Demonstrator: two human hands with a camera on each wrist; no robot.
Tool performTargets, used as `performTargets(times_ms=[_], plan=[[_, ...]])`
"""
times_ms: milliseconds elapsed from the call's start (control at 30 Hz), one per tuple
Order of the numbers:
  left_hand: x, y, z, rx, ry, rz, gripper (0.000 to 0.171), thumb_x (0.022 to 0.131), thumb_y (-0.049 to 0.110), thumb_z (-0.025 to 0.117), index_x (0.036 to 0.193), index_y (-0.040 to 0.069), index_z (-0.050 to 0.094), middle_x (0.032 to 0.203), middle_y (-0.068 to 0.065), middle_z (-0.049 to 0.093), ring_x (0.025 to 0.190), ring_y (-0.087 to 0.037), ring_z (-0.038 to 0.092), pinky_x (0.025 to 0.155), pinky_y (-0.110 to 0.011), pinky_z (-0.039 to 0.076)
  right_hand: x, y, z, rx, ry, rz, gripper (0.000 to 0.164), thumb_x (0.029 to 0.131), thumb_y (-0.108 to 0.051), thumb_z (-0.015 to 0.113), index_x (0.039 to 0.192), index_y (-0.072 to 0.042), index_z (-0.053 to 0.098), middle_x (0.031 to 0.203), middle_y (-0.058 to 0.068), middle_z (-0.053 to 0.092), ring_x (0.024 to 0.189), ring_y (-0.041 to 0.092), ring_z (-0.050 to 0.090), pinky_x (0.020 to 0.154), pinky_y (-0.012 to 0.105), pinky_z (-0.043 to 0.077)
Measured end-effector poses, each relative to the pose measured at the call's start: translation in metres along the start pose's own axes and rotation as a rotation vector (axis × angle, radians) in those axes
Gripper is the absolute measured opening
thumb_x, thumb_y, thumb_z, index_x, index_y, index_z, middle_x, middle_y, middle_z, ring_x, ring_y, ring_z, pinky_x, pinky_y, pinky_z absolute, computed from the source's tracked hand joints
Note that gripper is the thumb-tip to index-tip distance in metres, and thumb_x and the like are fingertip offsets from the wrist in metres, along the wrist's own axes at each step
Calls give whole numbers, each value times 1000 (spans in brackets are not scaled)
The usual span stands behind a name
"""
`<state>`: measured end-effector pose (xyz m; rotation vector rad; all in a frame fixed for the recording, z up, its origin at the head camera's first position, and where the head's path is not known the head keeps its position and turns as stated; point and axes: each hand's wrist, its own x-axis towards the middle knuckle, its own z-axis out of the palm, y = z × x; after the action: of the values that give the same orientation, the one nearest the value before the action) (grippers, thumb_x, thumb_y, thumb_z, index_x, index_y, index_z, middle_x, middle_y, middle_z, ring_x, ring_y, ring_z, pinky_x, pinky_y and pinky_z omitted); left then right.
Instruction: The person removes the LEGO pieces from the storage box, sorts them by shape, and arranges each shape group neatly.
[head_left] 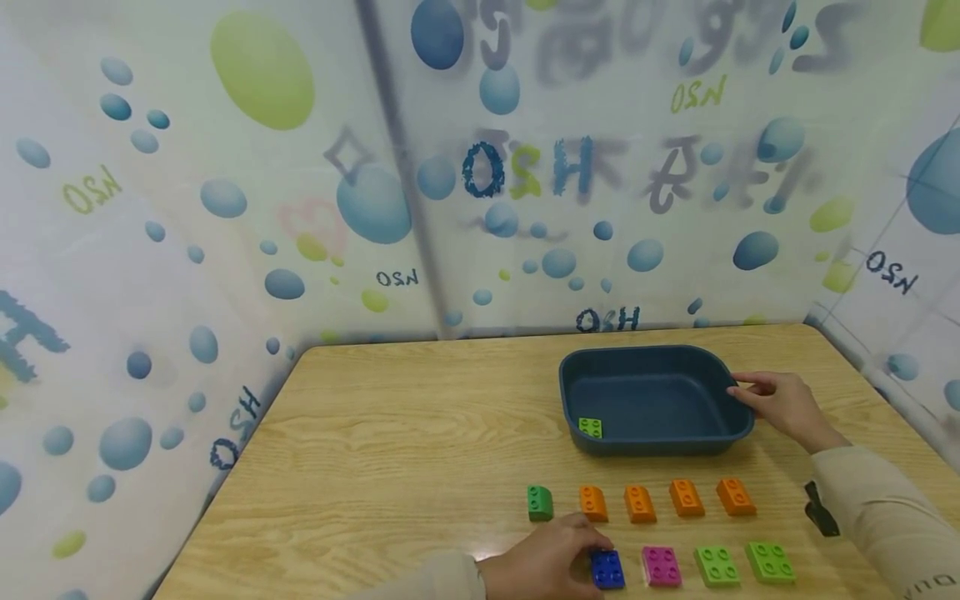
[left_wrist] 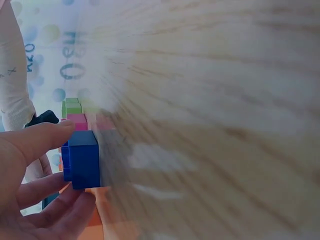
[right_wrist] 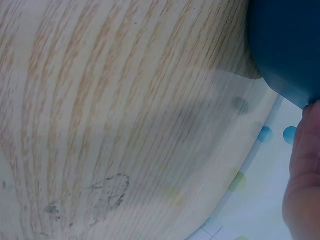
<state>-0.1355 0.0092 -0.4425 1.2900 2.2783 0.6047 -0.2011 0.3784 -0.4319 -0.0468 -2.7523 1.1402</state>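
At the table's front, my left hand (head_left: 546, 560) has its thumb and fingers around a blue toy building block (head_left: 608, 570), which sits on the wood. The left wrist view shows the thumb on one side of the blue block (left_wrist: 85, 160) and the fingertips on the opposite side. My right hand (head_left: 783, 407) grips the right rim of a dark blue basin (head_left: 652, 396) between thumb and fingers. A light green block (head_left: 590, 428) lies in the basin's front left corner. In the right wrist view only part of the right hand (right_wrist: 305, 170) shows.
Beside the blue block stand a pink block (head_left: 662, 567) and two light green blocks, one light green block (head_left: 717, 567) nearer. Behind them runs a row with a dark green block (head_left: 540, 503) and several orange blocks, the leftmost orange block (head_left: 592, 503) near my left fingers.
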Motion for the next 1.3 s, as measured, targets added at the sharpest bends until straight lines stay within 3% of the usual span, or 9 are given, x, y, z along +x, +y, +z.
performTargets(times_ms=[333, 600, 800, 1067, 1300], plan=[[-2, 8, -12, 53, -8, 43, 44, 82, 32, 62, 122, 15, 54, 115, 9, 50, 98, 4, 43, 76, -10, 38, -2, -3, 0, 0, -12, 15, 47, 88, -23, 55, 114, 16, 50, 76, 13, 63, 53, 14, 51, 51, 29, 49], [5, 11, -37, 216, 120, 81, 40, 82, 32, 63, 117, 13, 57, 103, 5, 53, 87, 1, 45, 72, -9, 37, -1, -1, -1, 3, -1, 7, 45, 88, -21, 56, 113, 16, 51, 74, 11, 62, 51, 14, 49, 50, 29, 49], [18, 6, -64, 178, 185, 64, 38, 85, 31, 59, 117, 10, 56, 107, 0, 52, 93, -6, 50, 76, -13, 40, -2, -1, -1, -1, -2, -9, 49, 88, -26, 54, 114, 15, 51, 74, 12, 62, 52, 15, 50, 50, 29, 48], [46, -7, -90, 285, 222, 137, 37, 85, 26, 59, 116, 7, 57, 100, -4, 52, 79, -7, 48, 67, -9, 38, 0, -1, -2, -6, -5, -5, 50, 88, -29, 54, 115, 14, 50, 75, 11, 62, 53, 13, 49, 50, 28, 47], [75, -20, -101, 158, 180, 50, 41, 87, 31, 56, 121, 8, 52, 107, -5, 53, 97, -14, 52, 80, -15, 40, 0, 0, -1, 1, -3, 3, 49, 88, -27, 54, 115, 14, 51, 74, 11, 61, 53, 12, 48, 50, 29, 47]])
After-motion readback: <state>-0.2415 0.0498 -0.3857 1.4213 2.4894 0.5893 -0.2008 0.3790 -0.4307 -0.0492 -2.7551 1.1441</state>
